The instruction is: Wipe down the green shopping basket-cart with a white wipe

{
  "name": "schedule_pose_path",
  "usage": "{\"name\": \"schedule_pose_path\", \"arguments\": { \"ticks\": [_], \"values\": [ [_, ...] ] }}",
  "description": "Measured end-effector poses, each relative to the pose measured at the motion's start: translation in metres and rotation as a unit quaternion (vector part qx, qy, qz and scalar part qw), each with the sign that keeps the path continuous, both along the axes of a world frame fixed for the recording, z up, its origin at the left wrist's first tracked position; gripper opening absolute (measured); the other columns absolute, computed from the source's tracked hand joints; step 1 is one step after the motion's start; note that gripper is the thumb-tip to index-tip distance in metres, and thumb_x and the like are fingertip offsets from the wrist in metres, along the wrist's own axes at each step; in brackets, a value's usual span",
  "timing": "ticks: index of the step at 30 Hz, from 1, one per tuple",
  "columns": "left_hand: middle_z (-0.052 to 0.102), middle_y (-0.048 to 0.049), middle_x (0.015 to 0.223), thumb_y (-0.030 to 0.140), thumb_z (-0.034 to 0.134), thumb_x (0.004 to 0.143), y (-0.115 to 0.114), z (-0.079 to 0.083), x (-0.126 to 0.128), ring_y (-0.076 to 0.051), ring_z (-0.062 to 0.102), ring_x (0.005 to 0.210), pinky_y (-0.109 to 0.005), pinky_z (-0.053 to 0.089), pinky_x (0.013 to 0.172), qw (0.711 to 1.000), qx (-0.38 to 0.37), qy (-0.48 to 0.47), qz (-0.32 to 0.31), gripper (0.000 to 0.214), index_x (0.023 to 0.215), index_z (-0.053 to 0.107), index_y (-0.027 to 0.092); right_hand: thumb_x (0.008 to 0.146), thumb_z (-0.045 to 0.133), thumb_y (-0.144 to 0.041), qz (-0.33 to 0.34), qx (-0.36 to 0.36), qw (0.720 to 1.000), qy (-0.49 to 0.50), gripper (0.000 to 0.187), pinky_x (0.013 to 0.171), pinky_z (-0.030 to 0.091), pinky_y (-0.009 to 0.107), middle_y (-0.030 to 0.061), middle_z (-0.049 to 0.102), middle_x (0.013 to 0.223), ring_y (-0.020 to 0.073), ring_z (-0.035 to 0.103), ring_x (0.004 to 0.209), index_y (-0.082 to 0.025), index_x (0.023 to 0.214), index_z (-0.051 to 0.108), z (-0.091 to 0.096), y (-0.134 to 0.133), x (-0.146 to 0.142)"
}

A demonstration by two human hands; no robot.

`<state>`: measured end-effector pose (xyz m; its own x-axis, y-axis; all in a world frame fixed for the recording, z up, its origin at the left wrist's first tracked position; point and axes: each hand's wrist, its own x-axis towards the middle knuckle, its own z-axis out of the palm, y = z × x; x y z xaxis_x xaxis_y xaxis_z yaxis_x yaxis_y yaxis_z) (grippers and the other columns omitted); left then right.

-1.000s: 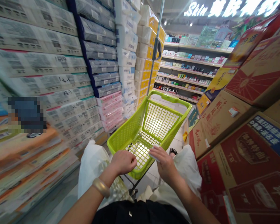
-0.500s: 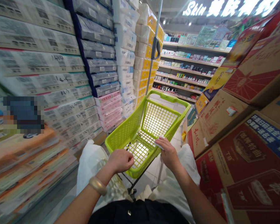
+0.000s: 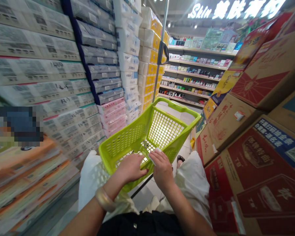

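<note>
A lime-green plastic shopping basket [image 3: 127,141] stands in front of me in a narrow store aisle, tilted and with nothing visible inside. My left hand [image 3: 130,167] is closed over its near rim; a gold bangle [image 3: 104,199] sits on that wrist. My right hand [image 3: 162,168] rests at the same rim just to the right, fingers pinched on a small white piece [image 3: 154,153], paper or cloth. A metal pull handle [image 3: 159,55] rises from the basket's far side.
Stacked tissue packs [image 3: 64,82] wall the left side. Red and brown cardboard cartons [image 3: 255,131] pile up on the right. Shelves of small goods [image 3: 194,78] stand at the aisle's far end under a lit sign. White trousers cover my knees below.
The basket has swung left and closer to me. My right hand moved left along the rim until it sits next to my left hand, the white piece still in its fingers.
</note>
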<state>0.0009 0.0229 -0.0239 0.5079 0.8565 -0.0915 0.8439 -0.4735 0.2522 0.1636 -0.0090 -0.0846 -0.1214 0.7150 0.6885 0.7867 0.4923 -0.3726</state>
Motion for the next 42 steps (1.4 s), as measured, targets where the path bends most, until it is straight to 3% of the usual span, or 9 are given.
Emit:
{"name": "schedule_pose_path", "arguments": {
  "ticks": [3,6,12,19,26,32,37,39,42],
  "values": [
    [0.070,-0.0168,0.113,0.042,0.058,0.081,-0.009,-0.005,0.019,-0.034,0.064,0.106,-0.041,0.049,0.089,0.998,-0.011,0.014,0.052,0.042,0.112,0.065,0.014,0.082,0.042,-0.001,0.037,0.003,0.999,-0.004,0.052,0.108,0.045,0.045,0.0062,0.070,0.120,0.0207,0.060,0.120,-0.024,0.122,0.066,0.001,-0.009,-0.005],
    [0.072,-0.0162,0.106,0.039,0.054,0.084,-0.010,-0.011,0.023,-0.031,0.067,0.100,-0.037,0.050,0.084,0.998,-0.033,0.017,0.046,0.035,0.106,0.068,0.014,0.082,0.040,0.000,0.060,0.008,0.998,-0.006,0.054,0.109,0.045,0.044,0.0051,0.069,0.122,0.0196,0.058,0.122,-0.024,0.124,0.064,0.003,-0.010,0.009],
    [0.074,-0.0098,0.098,0.031,0.056,0.083,-0.010,-0.017,0.018,-0.025,0.068,0.095,-0.031,0.049,0.084,0.999,-0.050,-0.003,-0.016,0.021,0.093,0.071,0.020,0.084,0.037,0.000,-0.025,0.038,0.998,0.032,0.053,0.108,0.045,0.050,0.0081,0.069,0.120,0.0237,0.056,0.126,-0.022,0.123,0.066,0.006,-0.002,0.039],
    [0.073,-0.0118,0.101,0.030,0.060,0.080,-0.011,-0.018,0.015,-0.026,0.067,0.096,-0.032,0.049,0.085,0.998,-0.048,-0.026,-0.029,0.022,0.095,0.069,0.018,0.086,0.039,-0.002,0.074,0.025,0.997,0.005,0.053,0.109,0.046,0.046,0.0058,0.069,0.123,0.0205,0.058,0.124,-0.025,0.128,0.061,-0.002,-0.022,0.007],
    [0.074,-0.0066,0.094,0.030,0.055,0.082,-0.014,-0.015,0.016,-0.022,0.068,0.089,-0.029,0.049,0.081,0.996,-0.058,-0.049,-0.051,0.019,0.090,0.070,0.021,0.082,0.037,0.000,-0.045,0.052,0.996,0.048,0.056,0.111,0.040,0.054,0.0071,0.069,0.121,0.0246,0.053,0.130,-0.024,0.125,0.064,0.001,-0.011,0.044],
    [0.074,-0.0089,0.104,0.026,0.049,0.085,-0.012,-0.021,0.018,-0.025,0.068,0.098,-0.031,0.049,0.083,0.996,-0.060,-0.055,-0.031,0.026,0.102,0.068,0.022,0.085,0.038,0.000,0.039,0.021,0.999,0.005,0.057,0.111,0.043,0.047,0.0042,0.068,0.125,0.0208,0.055,0.128,-0.027,0.130,0.060,-0.004,-0.025,0.021],
    [0.073,-0.0069,0.112,0.030,0.054,0.084,-0.010,-0.022,0.017,-0.025,0.066,0.105,-0.031,0.049,0.087,0.996,-0.062,-0.058,0.009,0.031,0.111,0.066,0.026,0.086,0.037,-0.001,-0.036,0.049,0.997,0.049,0.053,0.110,0.041,0.056,0.0068,0.068,0.123,0.0259,0.054,0.128,-0.025,0.126,0.063,-0.002,-0.015,0.048],
    [0.073,-0.0074,0.112,0.032,0.055,0.083,-0.009,-0.022,0.016,-0.025,0.066,0.106,-0.032,0.048,0.089,0.997,-0.053,-0.051,0.023,0.031,0.112,0.066,0.026,0.085,0.037,-0.002,-0.044,0.054,0.996,0.063,0.053,0.110,0.041,0.057,0.0081,0.068,0.123,0.0269,0.054,0.129,-0.024,0.126,0.063,-0.002,-0.013,0.046],
    [0.073,-0.0067,0.112,0.031,0.054,0.084,-0.006,-0.022,0.014,-0.025,0.066,0.106,-0.032,0.048,0.088,0.997,-0.042,-0.057,0.006,0.028,0.108,0.068,0.026,0.085,0.038,-0.002,0.027,0.031,0.999,0.029,0.054,0.110,0.043,0.051,0.0067,0.068,0.123,0.0231,0.055,0.128,-0.025,0.128,0.061,-0.004,-0.019,0.025]
  ]
}}
